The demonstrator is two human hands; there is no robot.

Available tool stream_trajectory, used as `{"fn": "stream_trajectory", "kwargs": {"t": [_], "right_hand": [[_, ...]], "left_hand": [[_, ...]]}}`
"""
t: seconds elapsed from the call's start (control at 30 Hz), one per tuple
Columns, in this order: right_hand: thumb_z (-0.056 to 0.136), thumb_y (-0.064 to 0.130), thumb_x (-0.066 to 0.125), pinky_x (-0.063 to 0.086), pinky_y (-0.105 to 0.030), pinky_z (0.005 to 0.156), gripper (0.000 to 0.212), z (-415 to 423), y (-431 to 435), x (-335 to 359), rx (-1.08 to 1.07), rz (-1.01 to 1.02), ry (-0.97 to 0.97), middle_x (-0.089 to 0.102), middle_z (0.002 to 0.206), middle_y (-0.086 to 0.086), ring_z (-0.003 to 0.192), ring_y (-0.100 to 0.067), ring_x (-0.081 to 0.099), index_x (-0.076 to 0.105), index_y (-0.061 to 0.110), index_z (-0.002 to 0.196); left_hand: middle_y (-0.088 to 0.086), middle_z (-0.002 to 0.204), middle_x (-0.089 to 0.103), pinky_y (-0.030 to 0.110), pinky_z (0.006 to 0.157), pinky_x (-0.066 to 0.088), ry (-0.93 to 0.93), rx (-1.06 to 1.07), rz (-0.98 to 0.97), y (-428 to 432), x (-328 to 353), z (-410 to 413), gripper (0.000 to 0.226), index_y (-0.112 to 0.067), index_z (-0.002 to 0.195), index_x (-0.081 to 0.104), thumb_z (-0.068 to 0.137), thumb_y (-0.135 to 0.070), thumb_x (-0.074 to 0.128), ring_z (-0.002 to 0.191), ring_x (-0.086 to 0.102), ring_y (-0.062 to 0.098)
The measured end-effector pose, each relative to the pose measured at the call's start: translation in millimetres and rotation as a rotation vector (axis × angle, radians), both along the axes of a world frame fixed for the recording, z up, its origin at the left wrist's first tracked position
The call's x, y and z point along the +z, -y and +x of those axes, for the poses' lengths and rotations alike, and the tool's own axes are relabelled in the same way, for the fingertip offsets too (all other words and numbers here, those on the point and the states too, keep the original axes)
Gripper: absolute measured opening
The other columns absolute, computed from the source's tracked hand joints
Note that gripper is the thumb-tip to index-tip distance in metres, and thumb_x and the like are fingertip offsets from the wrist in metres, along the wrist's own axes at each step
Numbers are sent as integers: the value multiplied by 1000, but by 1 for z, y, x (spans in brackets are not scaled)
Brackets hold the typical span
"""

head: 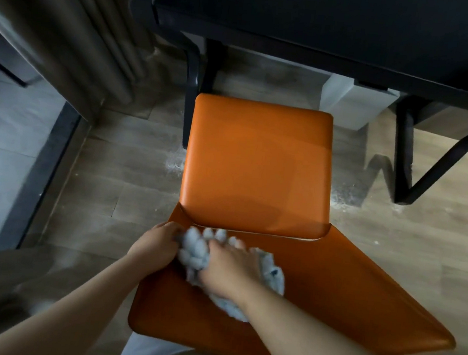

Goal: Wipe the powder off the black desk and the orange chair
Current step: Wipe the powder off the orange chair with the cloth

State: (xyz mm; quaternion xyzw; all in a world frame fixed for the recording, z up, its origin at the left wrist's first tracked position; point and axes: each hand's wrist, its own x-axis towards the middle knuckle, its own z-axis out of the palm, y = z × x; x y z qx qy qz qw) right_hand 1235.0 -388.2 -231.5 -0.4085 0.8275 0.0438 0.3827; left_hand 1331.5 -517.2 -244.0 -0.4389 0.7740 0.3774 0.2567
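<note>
The orange chair (257, 162) stands below me, its seat facing the black desk (330, 22) at the top of the view. Its backrest slopes towards me at the bottom. A fluffy grey cloth (194, 252) lies bunched on the backrest near the seat joint. My right hand (227, 266) presses down on the cloth with its fingers spread over it. My left hand (157, 240) grips the cloth's left end at the chair's left edge. The seat looks free of powder.
White powder (175, 164) is scattered on the wooden floor on both sides of the seat. The desk's black metal legs (405, 155) stand to the left and right. A curtain (77, 30) hangs at the left, and a white box (350, 103) sits under the desk.
</note>
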Motion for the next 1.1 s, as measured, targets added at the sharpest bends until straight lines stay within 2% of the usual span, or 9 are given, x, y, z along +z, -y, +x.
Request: {"fn": "stream_trajectory", "kwargs": {"t": [0.07, 0.3, 0.47, 0.53, 0.63, 0.77, 0.87, 1.0, 1.1], "right_hand": [[78, 45, 52, 36, -44, 93, 53, -5, -4, 16, -23, -21, 138, 48, 128, -2, 121, -30, 44, 35, 36, 127], [85, 46, 48, 35, -35, 90, 32, -144, -104, 35, -87, 465, -354, 55, 124, 2, 115, -20, 48, 58, 33, 112], [83, 49, 51, 36, -33, 79, 35, -66, -62, 24, 37, 149, -32, 62, 114, 2, 108, -21, 56, 59, 29, 111], [83, 42, 51, 34, -39, 86, 40, -22, -35, 33, 127, -47, 82, 52, 122, 0, 117, -26, 47, 46, 31, 121], [82, 44, 49, 38, -43, 94, 42, -39, -42, 41, 68, -34, 209, 51, 130, -1, 120, -28, 49, 38, 38, 123], [89, 48, 41, 40, -28, 83, 32, -138, -110, 29, -3, 299, -147, 61, 119, 4, 106, -17, 54, 58, 31, 110], [88, 48, 41, 30, -43, 99, 41, -169, -123, 29, 35, 501, -307, 50, 132, -3, 124, -26, 42, 54, 31, 122], [84, 46, 49, 37, -44, 99, 41, -96, -88, 20, 111, 258, -62, 55, 127, -7, 117, -32, 50, 55, 28, 121], [79, 49, 51, 38, -44, 89, 43, -15, -29, 43, 111, -35, 72, 53, 124, -4, 117, -31, 49, 49, 30, 117]], "left_hand": [[8, 126, 59, 22, 77, 38, -55, 57, 11, -1, 5, 4, 46, -22, 129, 52, 86, -5, 45, 111, 56, 24], [-2, 143, 42, 20, 80, 39, -4, -7, 55, -12, 26, 13, 48, -27, 134, 46, 90, -10, 43, 116, 50, 15], [3, 131, 55, 25, 87, 41, 142, -49, 8, -17, 37, 12, 37, -23, 129, 51, 94, -14, 40, 114, 53, 19], [6, 131, 55, 25, 92, 40, 135, -38, 15, -19, 42, 13, 37, -20, 129, 52, 94, -12, 41, 116, 53, 20], [9, 132, 54, 31, 102, 39, 123, -27, 76, -21, 50, 15, 40, -18, 127, 54, 93, -3, 37, 119, 51, 23], [12, 132, 53, 39, 99, 44, 141, 29, 126, -25, 53, 17, 48, -21, 132, 48, 93, -2, 29, 114, 55, 26], [13, 123, 58, 35, 92, 49, 100, 82, 74, -30, 55, 17, 44, -21, 127, 51, 94, -2, 30, 104, 60, 27], [16, 111, 63, 33, 76, 48, 31, 205, -20, -31, 49, 18, 36, -17, 125, 52, 95, -7, 36, 91, 62, 30], [17, 132, 53, 34, 91, 43, -83, 456, -70, -27, 42, 22, 45, -11, 141, 35, 97, -15, 42, 111, 56, 32]]}}
